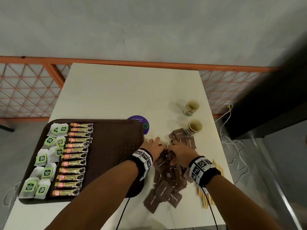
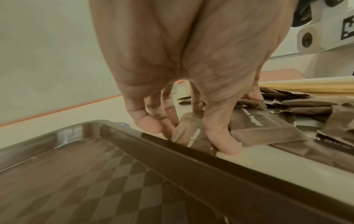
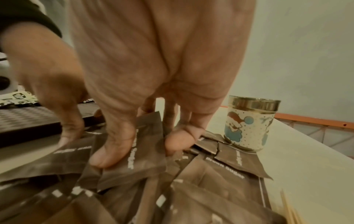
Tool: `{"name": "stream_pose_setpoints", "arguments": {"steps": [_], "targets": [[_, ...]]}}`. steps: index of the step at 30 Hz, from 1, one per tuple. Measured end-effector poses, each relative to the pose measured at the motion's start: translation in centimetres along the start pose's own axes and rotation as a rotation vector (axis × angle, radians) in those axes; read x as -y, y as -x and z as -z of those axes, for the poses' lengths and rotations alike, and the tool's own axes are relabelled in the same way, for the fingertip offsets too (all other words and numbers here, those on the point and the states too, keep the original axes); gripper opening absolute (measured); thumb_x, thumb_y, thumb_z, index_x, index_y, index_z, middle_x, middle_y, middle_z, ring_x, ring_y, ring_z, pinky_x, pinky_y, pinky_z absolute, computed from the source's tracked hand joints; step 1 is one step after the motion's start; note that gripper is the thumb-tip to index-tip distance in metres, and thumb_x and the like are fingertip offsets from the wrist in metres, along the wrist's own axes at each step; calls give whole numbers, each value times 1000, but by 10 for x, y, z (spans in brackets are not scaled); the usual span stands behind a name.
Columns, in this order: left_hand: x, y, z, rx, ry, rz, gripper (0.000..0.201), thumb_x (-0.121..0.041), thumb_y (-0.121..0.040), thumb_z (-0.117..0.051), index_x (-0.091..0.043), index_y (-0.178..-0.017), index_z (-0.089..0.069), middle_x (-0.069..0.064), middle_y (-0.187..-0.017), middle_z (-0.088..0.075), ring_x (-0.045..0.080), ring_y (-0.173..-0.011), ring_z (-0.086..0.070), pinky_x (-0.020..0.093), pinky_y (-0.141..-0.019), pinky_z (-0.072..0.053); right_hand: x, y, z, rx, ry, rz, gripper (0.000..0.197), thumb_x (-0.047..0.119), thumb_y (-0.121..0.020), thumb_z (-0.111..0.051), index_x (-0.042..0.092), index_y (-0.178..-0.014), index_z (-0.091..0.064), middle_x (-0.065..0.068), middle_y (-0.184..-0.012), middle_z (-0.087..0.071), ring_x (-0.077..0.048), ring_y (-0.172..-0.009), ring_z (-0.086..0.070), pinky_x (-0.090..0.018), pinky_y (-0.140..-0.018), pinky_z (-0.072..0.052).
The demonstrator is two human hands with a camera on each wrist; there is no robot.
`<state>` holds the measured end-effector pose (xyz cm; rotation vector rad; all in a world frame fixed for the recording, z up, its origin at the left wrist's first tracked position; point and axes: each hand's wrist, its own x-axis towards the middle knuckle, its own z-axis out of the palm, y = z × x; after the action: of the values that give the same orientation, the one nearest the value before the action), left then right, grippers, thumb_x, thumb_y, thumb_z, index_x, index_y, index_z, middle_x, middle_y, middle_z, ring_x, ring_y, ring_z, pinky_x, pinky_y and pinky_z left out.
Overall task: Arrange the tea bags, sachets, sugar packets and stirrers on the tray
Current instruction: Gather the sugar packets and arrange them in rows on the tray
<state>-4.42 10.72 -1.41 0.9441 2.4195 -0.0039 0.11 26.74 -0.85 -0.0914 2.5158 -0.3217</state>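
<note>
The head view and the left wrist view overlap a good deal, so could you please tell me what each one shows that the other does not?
Only the head view shows the tea bags and granule sachets lined up on the tray's left part, two paper cups, the right hand and a purple sticker.

Only the left wrist view shows the left hand's fingers pinching one sugar packet just outside the tray rim.

Both show the tray, the left hand, the sugar packets and the stirrers.
</note>
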Motion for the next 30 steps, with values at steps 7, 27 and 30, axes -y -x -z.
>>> {"name": "stream_pose_setpoints", "arguments": {"steps": [7,27,30], "targets": [[2,-6,8,85,88,-1,29,-8,-85,-62,-9,-114,-58,17,-139,-33,39,-109,-54,39,-77,-43,-2,10,-12,-27,4,30,58,28,-80,-74,22,-131,-47,-3,-128,-52,-26,-117,-52,-43,-96,-47],[39,69,13,-61,1957,293,22,-18,-96,-60,0,-108,-60,17,-100,-69,29,-90,-72,43,-79,-59,-19,21,12,-305,-715,-56,23,22,-85,-69,28,-65,-61,5,-75,-68,-11,-71,-63,-36,-75,-52],[43,78,7,-53,2181,319,15,-15,-101,-50,-2,-108,-53,21,-99,-73,34,-86,-74,47,-72,-60,6,27,27,-306,-872,24,24,19,-93,-62,11,-70,-62,3,-63,-61,-9,-58,-55,-29,-64,-46]]}}
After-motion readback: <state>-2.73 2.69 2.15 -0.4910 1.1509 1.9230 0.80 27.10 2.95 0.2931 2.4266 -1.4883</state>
